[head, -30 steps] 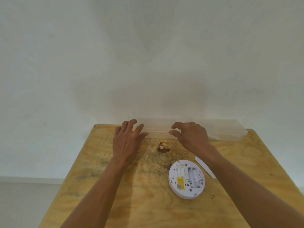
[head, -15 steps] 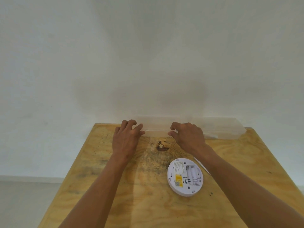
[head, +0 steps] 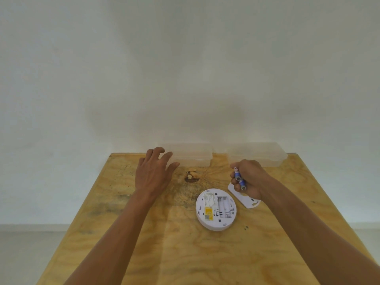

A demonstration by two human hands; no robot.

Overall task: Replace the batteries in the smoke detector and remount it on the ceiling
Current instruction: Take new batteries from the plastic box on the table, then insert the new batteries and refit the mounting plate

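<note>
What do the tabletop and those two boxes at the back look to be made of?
Tabletop: looks like plywood, unfinished or thinly sealed; swirling grain, a knot and dark stains show. Left box and right box: probably thin translucent plastic, matte or frosted, since the wall shows faintly through them.

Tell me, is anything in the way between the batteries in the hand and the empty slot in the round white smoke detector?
Nothing visible. The blue batteries in the right hand have bare plywood table between them and the round white smoke detector's open slot.

free: bare table from 6 to 9 o'clock of smoke detector | blocked: mounting plate at 2 o'clock, two clear containers toward 12 o'clock
</note>
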